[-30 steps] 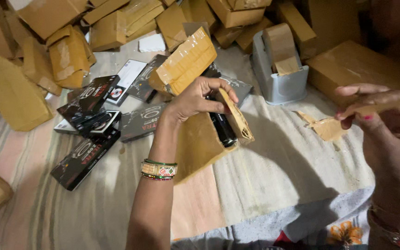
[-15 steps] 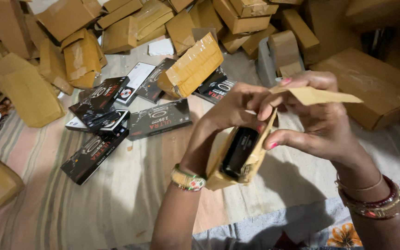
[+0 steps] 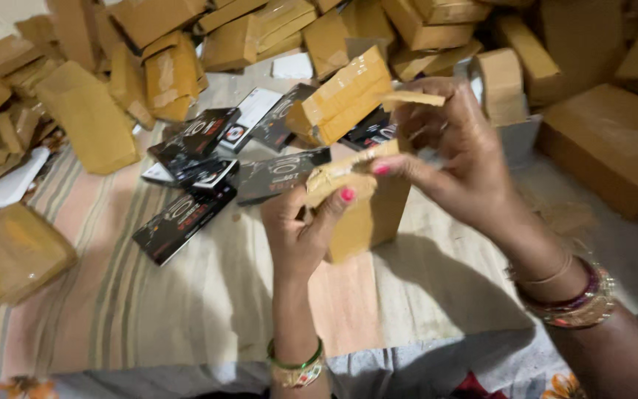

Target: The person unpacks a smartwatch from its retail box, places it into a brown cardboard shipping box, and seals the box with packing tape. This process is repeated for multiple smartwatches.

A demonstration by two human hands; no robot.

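**Both hands on the brown packet**

I see the left hand clasping the packet from below to steady it above the striped cloth; the right hand pinches its top flap; black boxes lie left of the packet, wrapped parcels beyond.

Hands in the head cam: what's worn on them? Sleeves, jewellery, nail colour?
Both forearms are bare, no sleeves in view. The left hand has pink-red polished nails and, at the wrist, a green bangle beside a gold ornate one. The right hand has the same pink polish and a stack of bangles: thin gold, dark red, and ornate gold.
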